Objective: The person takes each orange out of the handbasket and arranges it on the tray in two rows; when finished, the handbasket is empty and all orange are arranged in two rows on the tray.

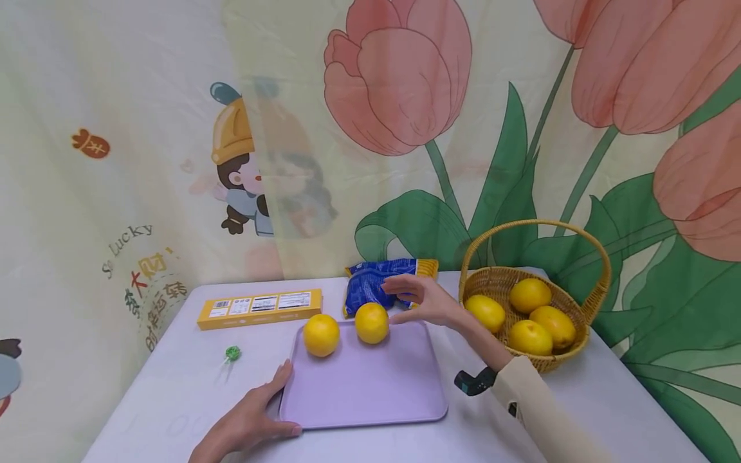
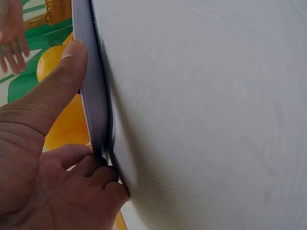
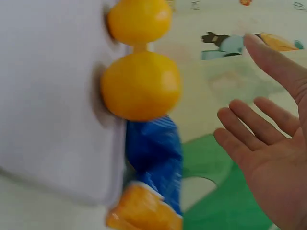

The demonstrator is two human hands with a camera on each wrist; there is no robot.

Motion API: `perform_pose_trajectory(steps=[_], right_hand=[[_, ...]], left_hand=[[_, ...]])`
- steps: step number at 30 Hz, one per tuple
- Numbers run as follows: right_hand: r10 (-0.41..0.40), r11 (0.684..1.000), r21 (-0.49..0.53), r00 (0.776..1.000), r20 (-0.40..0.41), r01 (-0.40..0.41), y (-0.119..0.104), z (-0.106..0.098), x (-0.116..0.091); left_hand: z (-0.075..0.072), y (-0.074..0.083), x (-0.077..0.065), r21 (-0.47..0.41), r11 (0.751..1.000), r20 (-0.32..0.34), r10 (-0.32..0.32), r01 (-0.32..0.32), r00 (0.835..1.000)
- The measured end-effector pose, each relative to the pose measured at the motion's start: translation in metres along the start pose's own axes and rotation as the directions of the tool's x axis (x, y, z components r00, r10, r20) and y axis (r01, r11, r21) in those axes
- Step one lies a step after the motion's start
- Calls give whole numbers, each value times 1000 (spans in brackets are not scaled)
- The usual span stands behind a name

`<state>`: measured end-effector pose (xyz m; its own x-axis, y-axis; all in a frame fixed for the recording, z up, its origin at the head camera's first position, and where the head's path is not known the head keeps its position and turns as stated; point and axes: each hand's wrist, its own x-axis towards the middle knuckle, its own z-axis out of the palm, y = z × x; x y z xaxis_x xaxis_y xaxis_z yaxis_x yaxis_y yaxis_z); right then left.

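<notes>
A lilac tray [image 1: 365,392] lies on the table with two oranges, a left one [image 1: 321,335] and a right one [image 1: 372,323], near its far edge. My left hand [image 1: 246,411] holds the tray's near left corner. In the left wrist view its thumb [image 2: 72,62] lies along the tray rim [image 2: 93,81], and its other fingers curl in at the edge. My right hand [image 1: 425,301] is just right of the right orange, above the tray's far right corner. Its fingers are spread with nothing between them; in the right wrist view a gap separates the hand [image 3: 268,139] from the oranges.
A wicker basket [image 1: 544,368] with a tall handle holds several yellow fruits [image 1: 530,296] at the right. Behind the tray lies a blue and yellow packet [image 1: 365,286]. A long yellow box [image 1: 260,308] and a green-headed lollipop [image 1: 233,353] are at the left. A printed curtain hangs behind.
</notes>
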<state>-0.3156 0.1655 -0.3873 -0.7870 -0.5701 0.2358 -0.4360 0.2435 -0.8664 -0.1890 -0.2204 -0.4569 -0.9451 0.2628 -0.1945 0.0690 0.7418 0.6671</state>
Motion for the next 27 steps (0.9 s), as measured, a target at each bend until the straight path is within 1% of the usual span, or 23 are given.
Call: perform_pose_trajectory(steps=[2, 3, 6, 8, 12, 15, 18, 21, 24, 27], right_hand=[[-44, 999, -21, 999, 26, 45, -10, -17, -11], [-51, 998, -25, 998, 38, 52, -15, -26, -17], [-54, 998, -33, 995, 87, 57, -28, -55, -37], [-51, 998, -33, 991, 127, 55, -33, -77, -50], [-25, 1000, 7, 981, 190, 24, -29, -120, -67], [13, 1000, 16, 981, 194, -16, -18, -146, -70], [77, 997, -6, 984, 163, -77, -5, -161, -71], [172, 985, -36, 979, 112, -168, 10, -167, -71], [266, 963, -52, 962, 67, -263, 27, -169, -70], [335, 942, -42, 940, 59, -333, 44, -170, -70]], left_hand=[[-1, 0, 0, 1, 1000, -1, 5, -5, 1000], [-1, 0, 0, 1, 1000, 0, 6, -6, 1000], [-1, 0, 0, 7, 1000, 7, -3, 3, 1000], [-1, 0, 1, 12, 1000, 14, -9, 9, 1000], [-1, 1, 2, 12, 1000, 22, -12, 12, 1000], [-2, 0, 1, 4, 1000, 18, -5, 5, 1000], [-2, -1, 0, -3, 1000, 16, 0, 0, 1000], [-2, -1, -1, -9, 1000, 16, 7, -6, 1000], [-2, -2, -1, -10, 1000, 13, 16, -16, 1000], [-1, -2, -1, -19, 999, 9, 33, -33, 999]])
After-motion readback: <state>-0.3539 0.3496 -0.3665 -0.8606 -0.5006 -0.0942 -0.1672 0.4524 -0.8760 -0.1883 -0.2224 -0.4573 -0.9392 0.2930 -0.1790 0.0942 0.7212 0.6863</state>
